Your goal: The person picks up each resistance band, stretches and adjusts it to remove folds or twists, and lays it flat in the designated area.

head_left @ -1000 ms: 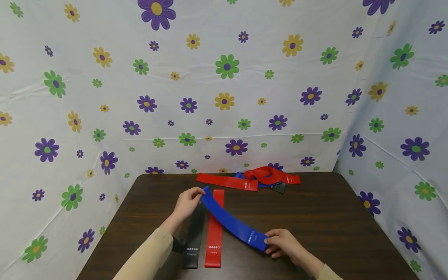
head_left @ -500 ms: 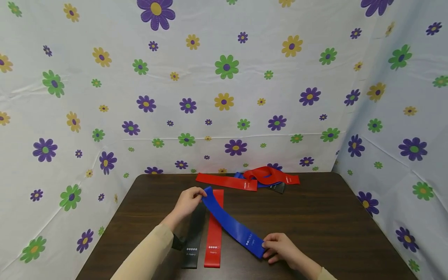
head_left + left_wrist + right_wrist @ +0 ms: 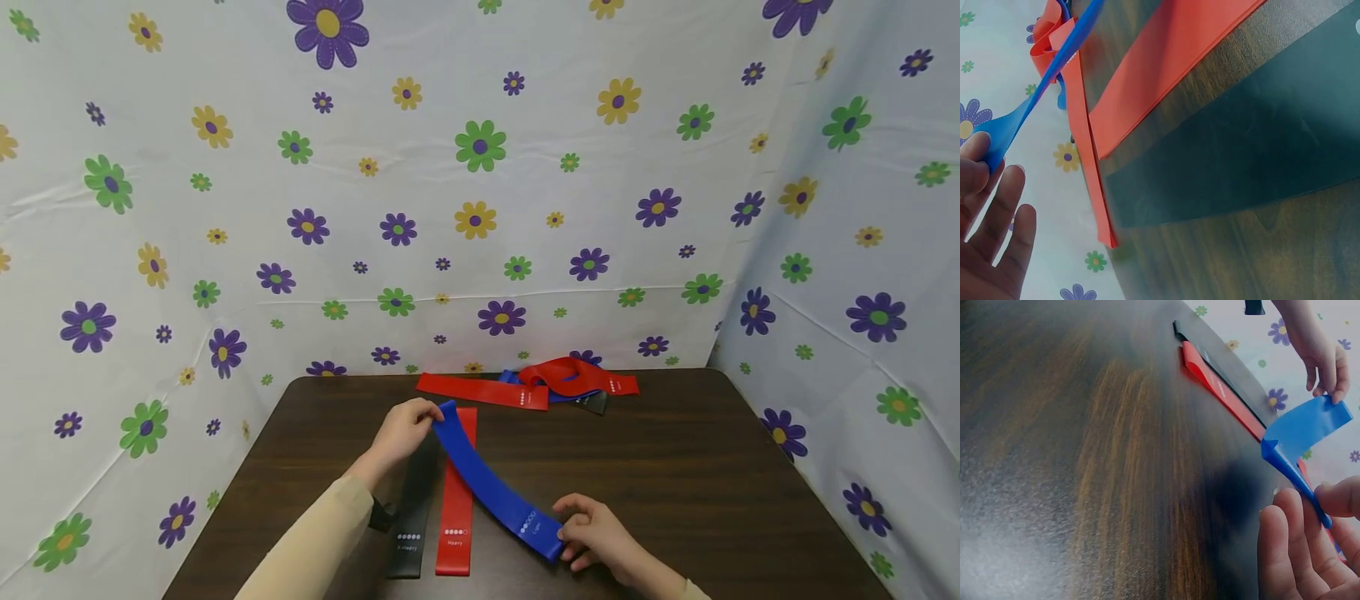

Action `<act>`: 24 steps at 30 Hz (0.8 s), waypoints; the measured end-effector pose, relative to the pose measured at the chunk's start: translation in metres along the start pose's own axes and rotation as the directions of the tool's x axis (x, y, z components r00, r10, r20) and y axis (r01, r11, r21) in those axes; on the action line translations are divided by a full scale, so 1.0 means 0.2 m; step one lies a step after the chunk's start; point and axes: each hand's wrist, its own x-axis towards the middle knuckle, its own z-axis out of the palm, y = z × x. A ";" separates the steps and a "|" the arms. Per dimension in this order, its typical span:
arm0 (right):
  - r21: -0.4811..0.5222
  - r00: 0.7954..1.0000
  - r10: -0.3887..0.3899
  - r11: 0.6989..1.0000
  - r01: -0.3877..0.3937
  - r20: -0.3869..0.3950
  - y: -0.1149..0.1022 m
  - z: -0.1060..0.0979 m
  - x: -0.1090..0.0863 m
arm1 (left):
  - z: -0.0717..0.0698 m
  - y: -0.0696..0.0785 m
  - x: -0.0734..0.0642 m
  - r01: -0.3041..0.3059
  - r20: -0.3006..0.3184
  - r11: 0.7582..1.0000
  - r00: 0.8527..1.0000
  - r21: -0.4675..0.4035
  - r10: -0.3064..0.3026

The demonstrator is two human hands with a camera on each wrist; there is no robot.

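Observation:
A blue resistance band (image 3: 491, 492), printed "Light" with a row of dots, is stretched loosely between two hands and sags in the middle. My left hand (image 3: 401, 435) pinches its far end between thumb and index finger, the other fingers (image 3: 1021, 234) spread apart in the left wrist view. At the near, printed end, my right hand (image 3: 598, 535) pinches the edge between thumb and fingers (image 3: 1275, 547). Beneath the blue band's far part lies a flat red band (image 3: 454, 525) marked "Heavy". Left of it, a black band (image 3: 408, 533) marked "X-Heavy" lies parallel, partly covered by the left arm.
Along the back edge of the dark wooden table (image 3: 637, 467) lies another red band (image 3: 480, 390). Beside it sits a loose pile with a looped red band (image 3: 573, 379) over blue and black ones. A flowered cloth (image 3: 420, 167) hangs behind and at the sides.
The blue band's near end has swung left and closer to me with my right hand, whose index finger has lifted. My left hand stays almost in place. The head view has shifted slightly.

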 end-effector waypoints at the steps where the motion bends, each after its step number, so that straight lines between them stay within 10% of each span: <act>1: -0.001 1.000 -0.005 1.000 0.005 0.005 0.00 0.00 0.00 | 0.00 0.00 0.00 0.003 0.005 1.000 1.000 0.003 -0.003; 24: -0.088 0.997 -0.045 0.995 0.050 0.055 0.00 0.07 -0.04 | 0.02 -0.01 0.08 -0.034 0.034 0.995 0.999 0.096 0.031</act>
